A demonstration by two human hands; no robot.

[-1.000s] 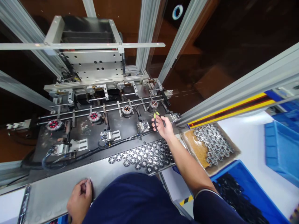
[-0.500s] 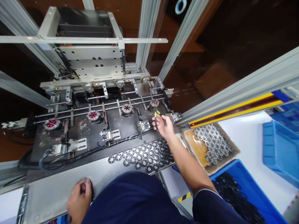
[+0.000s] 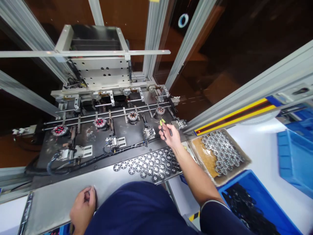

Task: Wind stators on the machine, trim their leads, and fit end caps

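My right hand [image 3: 173,137] is closed around pliers [image 3: 164,130] with black and yellow-green handles. Their front end is just short of the rightmost round fixture [image 3: 160,111], apparently apart from it. Three similar round fixtures, including a red-lit one [image 3: 100,122], stand in a row to the left on the dark machine plate. My left hand [image 3: 83,206] rests on the metal ledge [image 3: 56,194], its fingers curled and thumb pressed against them; whatever they may hold is hidden. Between my hands, many small round black-and-silver parts [image 3: 143,165] lie on the ledge.
Right of the ledge, a box [image 3: 195,143] holds silver ring-shaped parts. Below it sits a blue bin [image 3: 274,204] of black parts; another blue bin [image 3: 293,163] stands farther right. A yellow-black striped bar [image 3: 232,117] and aluminium posts edge the machine. Clamps and cables cross the plate.
The camera view has tilted, so the machine sits lower in the picture. The pliers in my right hand have turned slightly to the left. My left hand has stayed put.
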